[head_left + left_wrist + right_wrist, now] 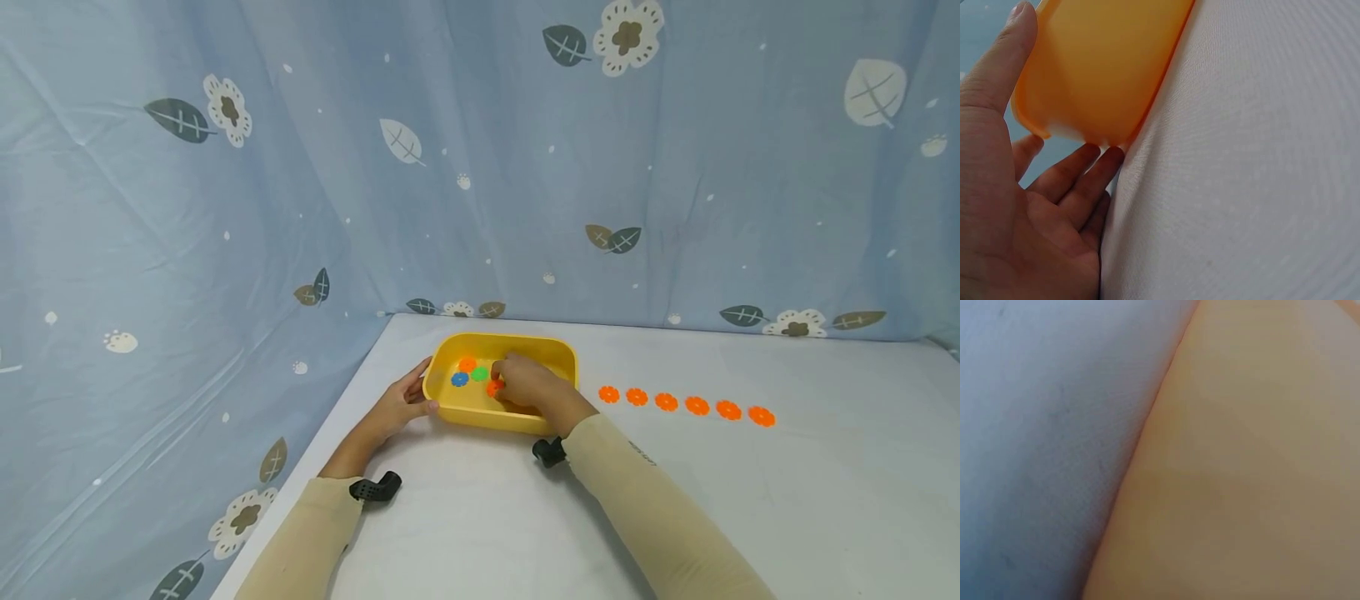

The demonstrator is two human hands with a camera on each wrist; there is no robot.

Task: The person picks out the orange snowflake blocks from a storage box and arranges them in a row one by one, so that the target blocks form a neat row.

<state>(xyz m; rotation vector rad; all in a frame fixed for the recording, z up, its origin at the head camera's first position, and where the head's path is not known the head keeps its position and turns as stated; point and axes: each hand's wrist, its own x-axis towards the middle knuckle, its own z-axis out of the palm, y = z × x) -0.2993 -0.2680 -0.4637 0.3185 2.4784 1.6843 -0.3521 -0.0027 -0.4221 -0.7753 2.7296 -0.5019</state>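
My left hand (393, 410) holds the left end of a yellow plastic tub (487, 419). In the left wrist view, the thumb lies along the tub's side and the fingertips (1090, 150) touch its end wall. Inside the tub, my right hand (531, 385) reaches down with curled fingers and pinches an orange notched disc (494, 389). Left of it on the tub floor lie another orange disc (467, 365), a green disc (480, 374) and a blue disc (460, 379). The right wrist view shows only the tub's outer wall (1229, 456) and cloth, no fingers.
To the tub's right, several orange notched discs (697, 406) lie in a spaced row on the white cloth-covered table (480, 517). A blue patterned curtain (495, 167) hangs behind the table and along its left side.
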